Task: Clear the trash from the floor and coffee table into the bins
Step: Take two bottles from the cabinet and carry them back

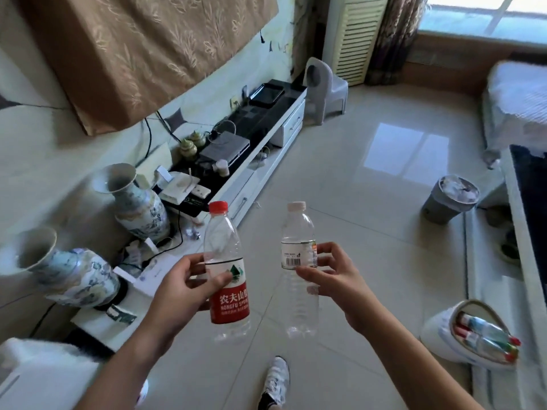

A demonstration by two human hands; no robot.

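My left hand [183, 287] grips an empty clear bottle with a red cap and red label [228, 273], held upright over the tiled floor. My right hand [337, 276] pinches a second empty clear bottle with a white cap [297, 247] around its label, also upright. A white bin [444, 335] at the lower right holds several plastic bottles with red caps. A grey bin [444, 207] lined with a bag and filled with crumpled white trash stands further off on the right, beside the coffee table [521, 220].
A low TV stand [266, 149] with boxes and small jars runs along the left wall. Two large blue-and-white vases [139, 202] stand at the left with cables and white boxes around them. A grey plastic chair [322, 87] sits far back. My shoe [276, 380] is below.
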